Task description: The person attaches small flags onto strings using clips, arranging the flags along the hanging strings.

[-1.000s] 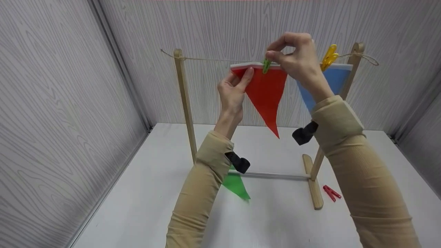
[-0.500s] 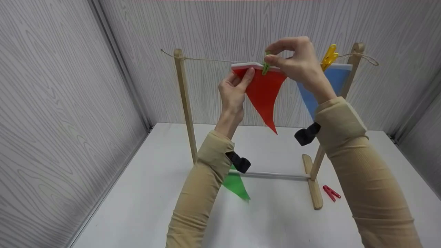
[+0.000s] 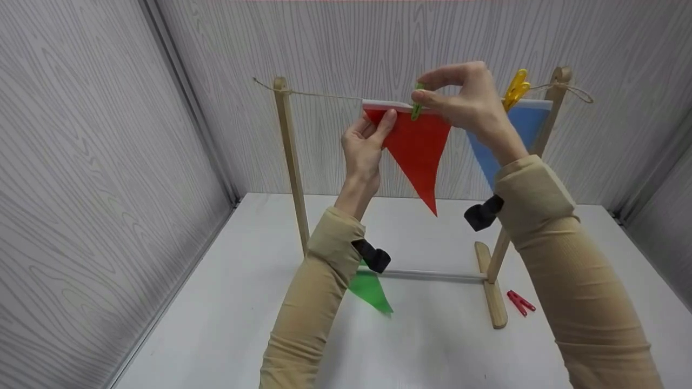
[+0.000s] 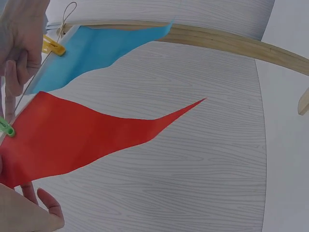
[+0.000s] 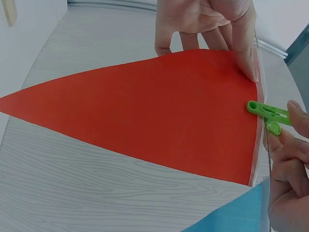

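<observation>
A red triangular pennant (image 3: 419,143) with a white top band hangs at the string (image 3: 330,96). My left hand (image 3: 363,148) pinches its upper left corner, thumb in front and fingers behind. Between the thumb and fingers of my right hand (image 3: 469,97) is a green clothespin (image 3: 416,109). In the right wrist view the green clothespin (image 5: 268,113) sits across the pennant's white band at the string. To the right, a blue pennant (image 3: 527,127) hangs from the string with a yellow clothespin (image 3: 516,91) on its band; my right forearm hides part of it.
The string runs between a left wooden post (image 3: 291,156) and a right wooden post (image 3: 552,108), joined low down by a white rod (image 3: 432,274). A green pennant (image 3: 370,292) lies near the rod, partly behind my left arm. A red clothespin (image 3: 520,302) lies beside the right foot (image 3: 493,297).
My right hand has shifted slightly down with the green clothespin. The red pennant's tip has swung left and back right. The left hand has hardly moved.
</observation>
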Demonstrator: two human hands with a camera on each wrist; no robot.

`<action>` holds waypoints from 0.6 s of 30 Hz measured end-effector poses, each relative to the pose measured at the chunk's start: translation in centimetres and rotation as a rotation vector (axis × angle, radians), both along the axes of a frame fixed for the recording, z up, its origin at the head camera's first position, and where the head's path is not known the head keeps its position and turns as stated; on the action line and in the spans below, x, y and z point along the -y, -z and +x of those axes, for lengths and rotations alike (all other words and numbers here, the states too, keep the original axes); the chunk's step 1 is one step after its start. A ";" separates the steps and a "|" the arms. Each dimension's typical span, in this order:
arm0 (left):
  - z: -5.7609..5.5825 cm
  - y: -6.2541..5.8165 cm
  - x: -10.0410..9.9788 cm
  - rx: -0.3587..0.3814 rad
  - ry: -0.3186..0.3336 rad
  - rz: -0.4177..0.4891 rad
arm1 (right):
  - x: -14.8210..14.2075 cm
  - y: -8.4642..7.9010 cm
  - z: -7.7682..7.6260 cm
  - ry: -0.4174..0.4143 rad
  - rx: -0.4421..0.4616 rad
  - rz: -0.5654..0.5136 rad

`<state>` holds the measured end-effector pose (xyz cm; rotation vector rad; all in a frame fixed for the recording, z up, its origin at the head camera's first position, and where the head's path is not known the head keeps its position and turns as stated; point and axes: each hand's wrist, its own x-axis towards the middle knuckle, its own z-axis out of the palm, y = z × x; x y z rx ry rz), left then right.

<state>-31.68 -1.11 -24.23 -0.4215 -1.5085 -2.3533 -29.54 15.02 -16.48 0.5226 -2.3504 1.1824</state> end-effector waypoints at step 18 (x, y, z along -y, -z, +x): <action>-0.3 0.1 0.1 0.022 -0.015 0.010 | -0.2 0.2 -0.3 -0.001 0.026 0.008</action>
